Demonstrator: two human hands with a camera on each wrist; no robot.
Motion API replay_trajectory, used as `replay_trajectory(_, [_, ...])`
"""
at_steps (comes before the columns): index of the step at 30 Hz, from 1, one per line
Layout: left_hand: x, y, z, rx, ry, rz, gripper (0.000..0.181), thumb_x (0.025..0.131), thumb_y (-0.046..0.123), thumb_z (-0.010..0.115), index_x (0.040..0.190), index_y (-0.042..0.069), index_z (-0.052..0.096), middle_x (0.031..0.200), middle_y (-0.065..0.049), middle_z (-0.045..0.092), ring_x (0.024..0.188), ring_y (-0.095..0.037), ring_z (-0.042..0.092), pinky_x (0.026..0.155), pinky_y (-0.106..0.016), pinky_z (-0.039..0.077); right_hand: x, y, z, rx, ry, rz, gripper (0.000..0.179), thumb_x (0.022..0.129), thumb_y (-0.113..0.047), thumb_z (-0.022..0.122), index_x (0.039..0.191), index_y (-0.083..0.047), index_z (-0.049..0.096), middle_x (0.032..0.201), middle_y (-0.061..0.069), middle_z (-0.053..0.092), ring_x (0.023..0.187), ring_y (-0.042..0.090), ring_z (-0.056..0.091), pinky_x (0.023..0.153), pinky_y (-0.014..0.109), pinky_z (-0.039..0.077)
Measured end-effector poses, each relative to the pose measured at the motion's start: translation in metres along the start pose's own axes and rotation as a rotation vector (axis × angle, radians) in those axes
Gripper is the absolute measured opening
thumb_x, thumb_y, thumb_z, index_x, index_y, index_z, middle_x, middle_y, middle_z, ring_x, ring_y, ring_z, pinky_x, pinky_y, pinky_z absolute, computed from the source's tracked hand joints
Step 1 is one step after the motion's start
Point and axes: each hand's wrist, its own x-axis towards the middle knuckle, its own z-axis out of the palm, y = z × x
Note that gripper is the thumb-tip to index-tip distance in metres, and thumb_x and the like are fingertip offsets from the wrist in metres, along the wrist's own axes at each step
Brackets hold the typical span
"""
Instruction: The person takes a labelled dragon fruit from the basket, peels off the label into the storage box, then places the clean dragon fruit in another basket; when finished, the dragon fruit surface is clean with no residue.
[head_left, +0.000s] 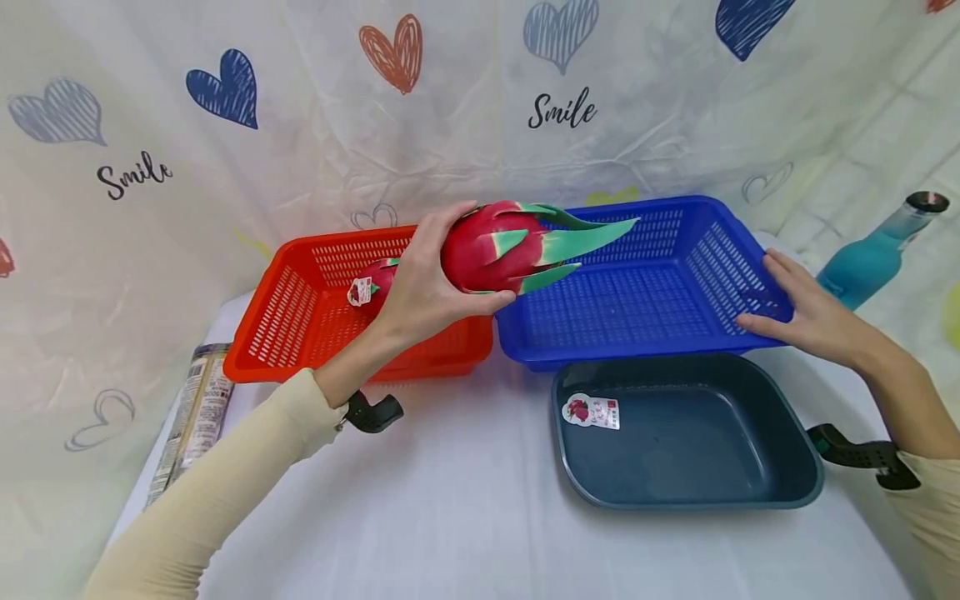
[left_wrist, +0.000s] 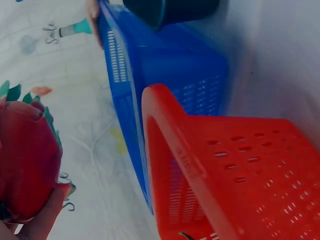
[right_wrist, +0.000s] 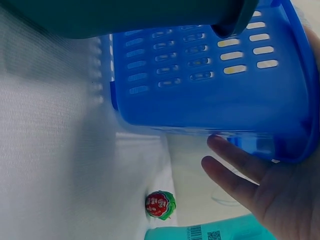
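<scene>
While its far end spills green leaves toward the right, the dragon fruit (head_left: 487, 248) sits in the middle of the head view, held by the left hand (head_left: 426, 287) across its blunt end, over the gap where the red basket (head_left: 431, 367) meets the blue basket (head_left: 611, 308). Some of those fingers are hidden behind the fruit, and the left wrist view cuts both off at its left edge. A second fruit (head_left: 375, 273) lies in the red basket, partly covered by the left hand. Right of centre, the right hand (head_left: 817, 321) holds the blue basket's right wall, thumb inside, fingers outside; the right wrist view hides the thumb. Behind that hand, the bottle (head_left: 862, 262) loses its base. At lower right stands the tray (head_left: 675, 450), a sticker (head_left: 591, 412) inside. At far left, cans (head_left: 198, 408) are half covered by the sleeve (head_left: 247, 467), their print unreadable. A small red-and-green ball (right_wrist: 160, 205) shows low in the right wrist view.
</scene>
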Motion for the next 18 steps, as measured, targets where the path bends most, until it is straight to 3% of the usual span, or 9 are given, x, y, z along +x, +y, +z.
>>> replay_trajectory(4, [0.016,0.006,0.008,-0.036,-0.008,0.021,0.087,0.070,0.034,0.085,0.143,0.018,0.041,0.140,-0.001,0.048,0.126,-0.010,0.047,0.087,-0.025,0.056,-0.002,0.000,0.000,-0.001,0.001,0.004,0.101,0.092,-0.039,0.059,0.153,-0.006,-0.014,0.159,0.022,-0.023,0.139,0.062,-0.006,0.099,0.082,0.010])
replay_trajectory(11, [0.043,0.014,0.023,-0.010,-0.030,0.099,0.086,0.071,0.036,0.084,0.142,0.014,0.041,0.140,-0.003,0.049,0.125,-0.011,0.047,0.087,-0.022,0.056,-0.002,0.001,0.001,0.001,0.009,0.002,0.101,0.091,-0.040,0.059,0.153,-0.009,-0.014,0.159,0.020,-0.023,0.139,0.063,-0.004,0.097,0.082,0.012])
replay_trajectory(15, [0.056,0.018,0.033,-0.002,-0.069,0.103,0.085,0.072,0.039,0.082,0.142,0.013,0.041,0.138,-0.003,0.050,0.124,-0.011,0.048,0.086,-0.021,0.055,-0.002,0.001,0.000,0.003,0.007,0.000,0.100,0.092,-0.040,0.058,0.153,-0.009,-0.015,0.159,0.019,-0.024,0.139,0.062,-0.006,0.098,0.082,0.011])
replay_trajectory(18, [0.064,0.019,0.041,0.007,-0.105,0.071,0.085,0.071,0.042,0.082,0.142,0.015,0.041,0.139,-0.002,0.049,0.124,-0.010,0.048,0.086,-0.021,0.055,-0.001,0.001,0.001,0.001,0.008,-0.002,0.101,0.092,-0.040,0.059,0.153,-0.009,-0.015,0.159,0.020,-0.024,0.139,0.062,-0.005,0.098,0.082,0.011])
